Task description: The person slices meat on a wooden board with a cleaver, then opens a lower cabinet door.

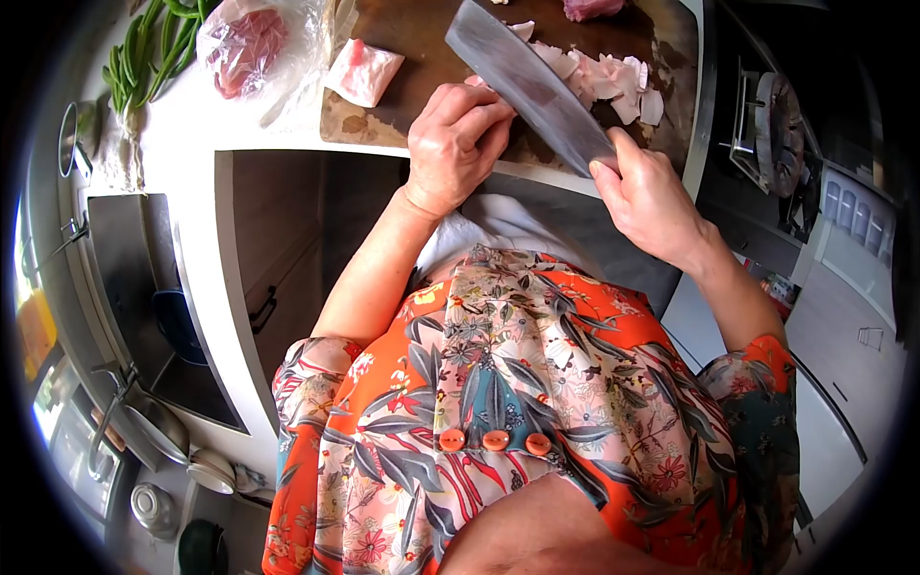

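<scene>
My right hand (656,196) grips the handle of a broad cleaver (532,86), its blade slanting up and left over the brown cutting board (398,24). My left hand (455,144) is closed, fingers curled at the board's front edge beside the blade. A bit of pink meat (476,82) shows past its knuckles; the rest is hidden by fingers and blade. Right of the blade lies a pile of thin pale meat slices (613,81). A pale block of fatty meat (365,72) rests on the board's left side, and a redder piece (592,8) at the far edge.
Left of the board, a clear plastic bag (244,48) with meat inside lies on the white counter (278,139). Green onions (144,62) are beyond it. A sink (153,287) is at the left, with pans (158,426) below it. A dark stove (776,125) stands at the right.
</scene>
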Demonstrator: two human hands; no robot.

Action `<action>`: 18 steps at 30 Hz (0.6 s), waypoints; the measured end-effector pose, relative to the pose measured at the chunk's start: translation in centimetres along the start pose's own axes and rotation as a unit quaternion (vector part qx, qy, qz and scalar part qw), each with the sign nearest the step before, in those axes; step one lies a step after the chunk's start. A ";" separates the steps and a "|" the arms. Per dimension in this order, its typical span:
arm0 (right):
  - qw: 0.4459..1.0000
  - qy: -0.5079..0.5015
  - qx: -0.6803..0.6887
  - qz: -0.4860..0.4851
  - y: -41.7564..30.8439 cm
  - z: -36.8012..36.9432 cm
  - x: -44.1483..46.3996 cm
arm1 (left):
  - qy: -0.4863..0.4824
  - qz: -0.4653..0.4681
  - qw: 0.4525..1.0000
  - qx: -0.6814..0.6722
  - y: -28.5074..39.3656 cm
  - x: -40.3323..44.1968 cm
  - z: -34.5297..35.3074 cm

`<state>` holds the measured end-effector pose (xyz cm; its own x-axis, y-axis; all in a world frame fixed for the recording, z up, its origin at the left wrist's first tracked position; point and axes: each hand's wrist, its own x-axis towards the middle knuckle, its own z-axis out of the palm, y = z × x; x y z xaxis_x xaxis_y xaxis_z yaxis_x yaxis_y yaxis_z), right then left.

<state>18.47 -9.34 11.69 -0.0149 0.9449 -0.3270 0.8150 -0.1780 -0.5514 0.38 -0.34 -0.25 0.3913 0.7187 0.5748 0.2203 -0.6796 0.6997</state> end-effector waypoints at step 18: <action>0.999 -0.042 0.003 0.027 -0.5 -0.3 -0.5 | -0.025 -0.027 0.999 -0.013 0.0 0.1 -0.1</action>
<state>18.21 -9.62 12.34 -0.0201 0.9073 -0.4200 0.8120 -0.2303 -0.5363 0.33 -0.25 -0.10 0.4241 0.7454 0.5144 0.2194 -0.6356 0.7402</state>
